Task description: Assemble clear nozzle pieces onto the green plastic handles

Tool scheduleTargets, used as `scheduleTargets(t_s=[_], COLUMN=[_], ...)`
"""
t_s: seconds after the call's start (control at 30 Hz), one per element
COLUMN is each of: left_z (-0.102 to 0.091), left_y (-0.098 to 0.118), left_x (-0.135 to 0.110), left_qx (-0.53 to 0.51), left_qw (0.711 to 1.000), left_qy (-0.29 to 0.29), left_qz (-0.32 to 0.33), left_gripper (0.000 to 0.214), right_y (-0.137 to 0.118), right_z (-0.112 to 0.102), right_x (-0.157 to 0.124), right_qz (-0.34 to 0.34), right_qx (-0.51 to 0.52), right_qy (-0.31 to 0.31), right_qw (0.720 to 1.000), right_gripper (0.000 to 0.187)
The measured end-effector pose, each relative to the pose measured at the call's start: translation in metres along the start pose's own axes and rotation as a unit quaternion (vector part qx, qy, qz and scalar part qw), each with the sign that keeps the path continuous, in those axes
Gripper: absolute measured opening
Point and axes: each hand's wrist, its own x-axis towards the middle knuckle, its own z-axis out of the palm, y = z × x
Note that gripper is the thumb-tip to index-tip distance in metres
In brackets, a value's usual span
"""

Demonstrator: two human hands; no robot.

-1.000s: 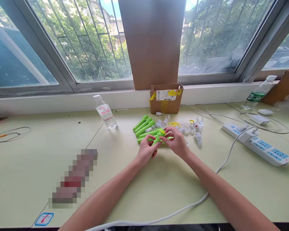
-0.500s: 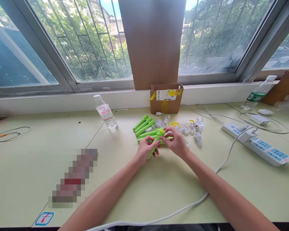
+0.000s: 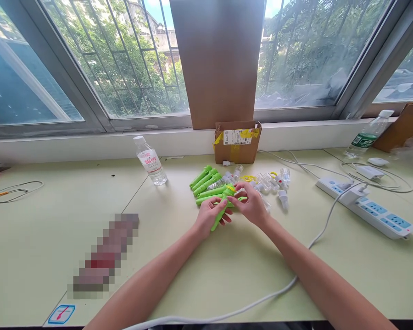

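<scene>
Holding one green tube in two hands.

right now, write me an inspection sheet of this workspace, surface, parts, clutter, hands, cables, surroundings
Surface: pale green tabletop, seam toward the left.
Job's things: green plastic handle with yellow top, off the pile of green handles; clear plastic vials beside.
Clutter: water bottle left, cardboard box behind.
Hands: left hand grips the handle; right hand at its top, grip unclear.
Cables: white cable from the power strip to the near edge.
Surroundings: barred windows, brown board between.
</scene>
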Motion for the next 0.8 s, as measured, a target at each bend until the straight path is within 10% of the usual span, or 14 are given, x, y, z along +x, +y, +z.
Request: scheduleTargets(t_s=[0.43, 0.8], left_z=[0.0023, 0.0054], left_y=[-0.0001, -0.0042], left_x=[-0.0004, -0.0032], left_qx=[0.029, 0.126], left_qw=[0.999, 0.988], left_qy=[-0.028, 0.069], left_qz=[0.005, 0.050], left_gripper=[0.041, 0.040], right_y=[0.0016, 0.0083], right_z=[-0.0024, -0.0028], right_x=[-0.0021, -0.0033], right_qz=[0.008, 0.005], right_qx=[0.001, 0.002], right_qy=[0.003, 0.015], right_qw=[1.000, 1.000], right_gripper=[0.036, 0.033])
